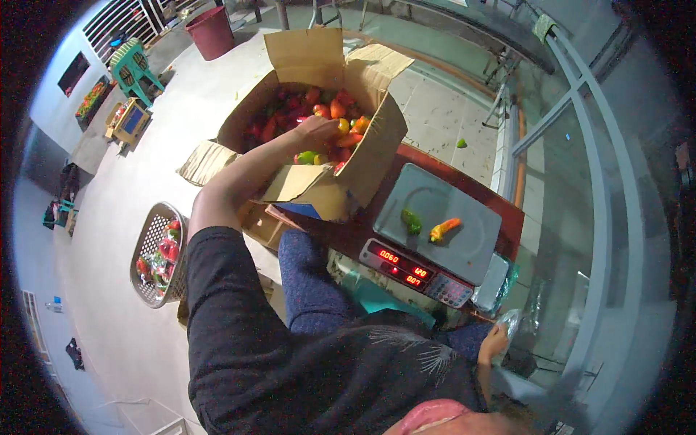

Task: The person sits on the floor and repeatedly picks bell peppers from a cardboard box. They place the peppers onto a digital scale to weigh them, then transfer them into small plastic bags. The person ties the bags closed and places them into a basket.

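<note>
My left hand [319, 132] reaches into an open cardboard box [373, 156] full of red, orange and green peppers [337, 109]. Its fingers curl against a yellow-orange pepper [343, 128]; part of the grip is hidden. Low on the right, my right hand [495, 342] pinches a clear plastic bag [510, 323] beside the table edge. Between the hands stands a digital scale [442, 192] with a lit red display. On its grey pan lie a green pepper [411, 222] and an orange-yellow pepper [444, 230], a little apart.
A woven plastic basket [157, 217] with bagged red peppers stands left of my arm. Clear plastic packs [494, 281] lie beside the scale. A glass panel with a metal frame [594, 145] rises at right. Farther back are a red bucket [210, 34] and green chairs [135, 71].
</note>
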Demonstrator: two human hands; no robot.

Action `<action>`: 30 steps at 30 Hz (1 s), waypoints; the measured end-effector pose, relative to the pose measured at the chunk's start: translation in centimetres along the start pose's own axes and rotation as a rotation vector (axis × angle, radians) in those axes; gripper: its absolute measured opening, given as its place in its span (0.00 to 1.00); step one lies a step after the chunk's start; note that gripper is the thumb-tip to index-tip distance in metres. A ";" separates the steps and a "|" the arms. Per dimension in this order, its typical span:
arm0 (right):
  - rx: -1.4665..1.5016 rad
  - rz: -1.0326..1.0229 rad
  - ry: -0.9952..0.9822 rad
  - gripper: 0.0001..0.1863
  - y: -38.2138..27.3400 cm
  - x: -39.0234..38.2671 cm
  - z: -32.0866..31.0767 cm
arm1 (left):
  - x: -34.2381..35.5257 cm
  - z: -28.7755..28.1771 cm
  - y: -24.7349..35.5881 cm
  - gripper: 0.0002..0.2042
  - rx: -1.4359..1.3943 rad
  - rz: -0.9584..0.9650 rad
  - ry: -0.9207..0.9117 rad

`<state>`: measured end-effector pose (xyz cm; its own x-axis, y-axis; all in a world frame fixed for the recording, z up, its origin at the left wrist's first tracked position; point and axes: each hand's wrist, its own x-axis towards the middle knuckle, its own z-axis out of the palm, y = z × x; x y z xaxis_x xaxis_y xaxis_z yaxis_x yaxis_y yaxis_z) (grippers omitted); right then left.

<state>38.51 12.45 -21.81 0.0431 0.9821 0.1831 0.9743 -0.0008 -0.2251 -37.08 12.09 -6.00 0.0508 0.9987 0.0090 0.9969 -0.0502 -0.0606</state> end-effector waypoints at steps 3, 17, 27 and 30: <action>0.019 0.015 -0.036 0.09 0.5 -0.3 -0.1 | 0.6 -0.4 0.1 0.15 -0.070 -0.084 -0.168; -0.011 -0.100 0.163 0.07 1.0 -0.5 0.7 | -0.3 -3.3 -3.4 0.17 -0.134 -0.528 0.366; -0.105 -0.057 0.065 0.14 0.5 -0.2 0.4 | 5.6 2.9 -3.2 0.24 0.269 -0.270 -0.090; -0.154 0.005 -0.003 0.15 0.7 -0.3 0.4 | 5.7 0.6 -2.3 0.23 0.088 -0.236 -0.219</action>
<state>39.13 12.21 -22.37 0.0472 0.9826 0.1796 0.9965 -0.0339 -0.0763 -39.12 17.92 -6.40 -0.2048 0.9619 -0.1808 0.9700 0.1748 -0.1687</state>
